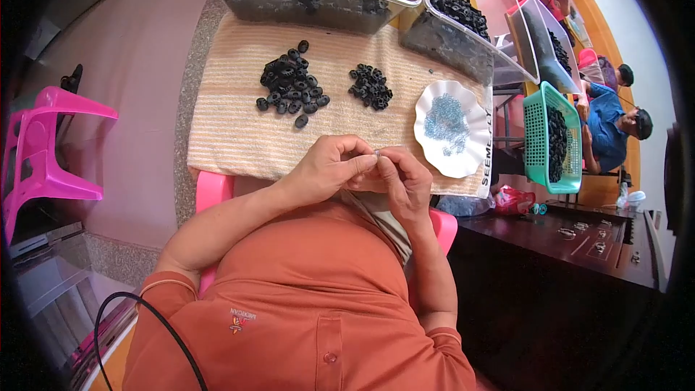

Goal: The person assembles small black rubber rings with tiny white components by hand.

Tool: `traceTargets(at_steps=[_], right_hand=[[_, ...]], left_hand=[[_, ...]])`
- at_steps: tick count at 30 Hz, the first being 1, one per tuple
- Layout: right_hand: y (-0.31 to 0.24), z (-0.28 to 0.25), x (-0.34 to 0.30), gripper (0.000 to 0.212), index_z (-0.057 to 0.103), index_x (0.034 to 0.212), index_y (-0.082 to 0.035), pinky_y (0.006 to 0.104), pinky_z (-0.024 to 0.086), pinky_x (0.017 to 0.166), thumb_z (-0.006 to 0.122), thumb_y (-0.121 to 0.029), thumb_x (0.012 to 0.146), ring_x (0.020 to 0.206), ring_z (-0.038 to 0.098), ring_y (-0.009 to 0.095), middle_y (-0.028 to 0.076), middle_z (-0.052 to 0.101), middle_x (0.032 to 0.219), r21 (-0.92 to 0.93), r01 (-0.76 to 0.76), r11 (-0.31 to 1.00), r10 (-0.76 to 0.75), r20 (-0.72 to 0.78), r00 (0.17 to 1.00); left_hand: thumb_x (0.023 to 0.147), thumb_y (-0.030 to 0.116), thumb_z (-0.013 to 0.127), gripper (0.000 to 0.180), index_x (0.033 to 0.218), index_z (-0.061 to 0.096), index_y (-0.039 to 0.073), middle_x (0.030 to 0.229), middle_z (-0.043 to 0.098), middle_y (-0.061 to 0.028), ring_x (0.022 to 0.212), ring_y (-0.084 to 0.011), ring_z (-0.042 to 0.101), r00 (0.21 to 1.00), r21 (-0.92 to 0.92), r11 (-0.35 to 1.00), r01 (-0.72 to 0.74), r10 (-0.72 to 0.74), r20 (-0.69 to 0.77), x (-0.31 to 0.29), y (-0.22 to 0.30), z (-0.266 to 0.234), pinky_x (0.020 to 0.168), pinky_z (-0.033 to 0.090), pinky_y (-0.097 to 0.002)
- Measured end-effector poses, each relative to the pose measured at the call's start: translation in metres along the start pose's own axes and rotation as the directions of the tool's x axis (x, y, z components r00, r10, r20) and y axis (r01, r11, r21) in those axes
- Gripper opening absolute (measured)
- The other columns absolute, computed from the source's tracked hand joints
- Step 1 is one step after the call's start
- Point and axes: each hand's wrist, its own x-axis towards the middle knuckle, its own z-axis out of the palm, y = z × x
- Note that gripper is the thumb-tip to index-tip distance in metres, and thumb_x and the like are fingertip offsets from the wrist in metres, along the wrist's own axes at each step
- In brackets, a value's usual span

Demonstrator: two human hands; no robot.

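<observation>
I've got the bare left hand [329, 164] and bare right hand [407, 190] fingertip-pinched together, can't tell on what; I'd steady them over the orange-striped cream cloth towel [239, 137].

A tiny pale item [377, 153] between the pinched fingers [362, 163] is too small to identify. The upper edge crops the clear bin [304, 9]; the torso [311, 261] hides most of the pink chair [215, 188].

Head view: wide fisheye on the person's head, facing down.
Orange shirt [289, 261]: nearest, filling the lower middle.
Left hand [331, 165] and right hand [409, 190]: close, near centre.
Worktop [235, 134]: just beyond, seen from above.
</observation>
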Motion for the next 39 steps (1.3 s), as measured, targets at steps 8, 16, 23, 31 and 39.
traceTargets(at_steps=[8,16,23,31,39], right_hand=[[-0.001,0.003,0.001,0.007,0.065,0.101,0.002,0.0331,0.052,0.069,0.066,-0.004,0.098,0.078,0.067,0.024,0.014,0.067,0.091,-0.109,0.073,0.991,-0.076,-0.028,0.997],[-0.003,0.005,0.003,0.008,0.064,0.100,0.000,0.0373,0.053,0.067,0.068,-0.001,0.093,0.078,0.067,0.031,0.016,0.067,0.091,-0.213,0.159,0.964,-0.174,-0.052,0.983],[-0.005,0.005,0.006,0.011,0.061,0.102,0.000,0.0419,0.052,0.066,0.066,0.002,0.092,0.079,0.066,0.036,0.018,0.065,0.092,-0.318,0.286,0.904,-0.312,-0.033,0.950],[-0.007,0.006,0.003,0.004,0.059,0.095,0.000,0.0458,0.048,0.061,0.063,-0.001,0.095,0.070,0.061,0.037,0.018,0.060,0.083,-0.352,0.235,0.906,-0.249,0.006,0.968],[-0.006,0.002,0.001,0.025,0.056,0.084,-0.001,0.0324,0.040,0.058,0.052,-0.011,0.106,0.064,0.049,0.016,0.007,0.052,0.072,-0.172,0.029,0.985,-0.027,0.014,1.000]], left_hand=[[0.103,0.019,0.066,0.021,0.113,0.065,0.001,0.084,0.063,0.0002,0.074,-0.0057,0.059,0.999,0.015,0.999,0.048,-0.047,-0.025,0.000,0.002,0.001,0.067,0.055,-0.0230],[0.104,0.020,0.063,0.022,0.114,0.064,0.000,0.086,0.062,0.0021,0.075,-0.0041,0.058,0.998,0.020,0.999,0.048,-0.047,-0.029,-0.002,0.004,0.005,0.066,0.055,-0.0222],[0.103,0.018,0.064,0.019,0.110,0.066,0.001,0.084,0.059,0.0039,0.073,-0.0034,0.056,1.000,0.050,0.999,-0.005,0.006,-0.024,-0.002,0.002,0.003,0.062,0.048,-0.0214],[0.095,0.014,0.069,0.017,0.100,0.066,-0.002,0.087,0.067,-0.0139,0.079,-0.0244,0.065,0.940,0.575,0.789,-0.218,0.328,-0.094,-0.003,0.005,0.009,0.073,0.051,-0.0365],[0.093,0.015,0.070,0.019,0.102,0.067,-0.002,0.093,0.068,-0.0179,0.085,-0.0312,0.068,0.947,0.623,0.759,-0.190,0.310,-0.089,-0.006,0.013,0.012,0.076,0.052,-0.0389]])
